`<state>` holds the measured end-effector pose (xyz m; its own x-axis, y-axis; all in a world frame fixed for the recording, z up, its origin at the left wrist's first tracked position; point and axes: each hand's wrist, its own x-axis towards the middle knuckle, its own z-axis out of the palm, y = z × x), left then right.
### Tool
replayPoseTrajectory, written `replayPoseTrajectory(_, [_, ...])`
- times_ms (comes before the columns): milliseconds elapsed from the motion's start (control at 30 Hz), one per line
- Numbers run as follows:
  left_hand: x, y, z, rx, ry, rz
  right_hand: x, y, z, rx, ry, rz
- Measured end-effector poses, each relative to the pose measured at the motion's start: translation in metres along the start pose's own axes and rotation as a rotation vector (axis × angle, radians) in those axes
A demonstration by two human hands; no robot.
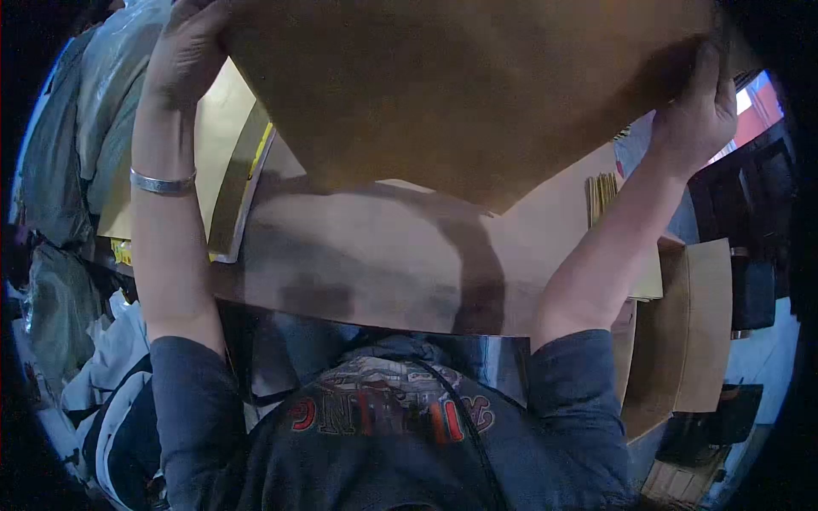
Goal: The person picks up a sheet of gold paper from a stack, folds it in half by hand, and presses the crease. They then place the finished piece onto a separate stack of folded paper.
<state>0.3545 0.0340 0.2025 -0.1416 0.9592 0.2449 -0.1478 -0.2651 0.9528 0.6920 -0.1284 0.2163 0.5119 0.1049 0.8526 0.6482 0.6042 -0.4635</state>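
A large sheet of brown cardboard (460, 94) is held up across the top of the view, its lower edge tilted and ending in a corner over the table (383, 247). My left hand (189, 53) is closed on its left edge, partly cut off by the frame top. At the right edge my right hand (700, 115) grips it, the fingers partly in shadow. Shadows of the arms and sheet fall on the brown tabletop below.
Left of the sheet lies a pile of tan paper sheets (223, 128) with a yellow-marked edge. Kraft paper pieces (602, 198) stack at the table's right. An open cardboard box (705, 324) stands beside the table there. Plastic-covered bundles (119, 94) line the far left.
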Motion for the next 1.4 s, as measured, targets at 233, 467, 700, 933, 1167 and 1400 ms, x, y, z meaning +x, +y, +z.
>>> replayPoseTrajectory(233, [0.007,-0.062,-0.037,-0.112,-0.659,0.17,-0.04,-0.009,0.011,-0.013,0.067,0.101])
replayPoseTrajectory(467, [0.009,-0.025,-0.021,-0.132,-0.605,0.238,0.001,0.015,0.002,0.232,-0.033,-0.059])
replayPoseTrajectory(700, [0.03,-0.041,-0.043,-0.13,-0.601,0.115,-0.017,0.005,0.024,0.195,-0.111,0.058])
replayPoseTrajectory(933, [0.01,-0.064,-0.055,0.032,-0.595,-0.02,-0.008,-0.008,0.028,0.218,-0.097,0.029])
replayPoseTrajectory(1167, [-0.014,-0.115,-0.078,0.157,-0.702,-0.12,0.012,-0.013,0.024,0.155,-0.121,0.046])
replayPoseTrajectory(1400, [0.075,-0.041,-0.07,0.36,-0.806,0.205,0.021,0.044,-0.014,0.084,-0.109,0.235])
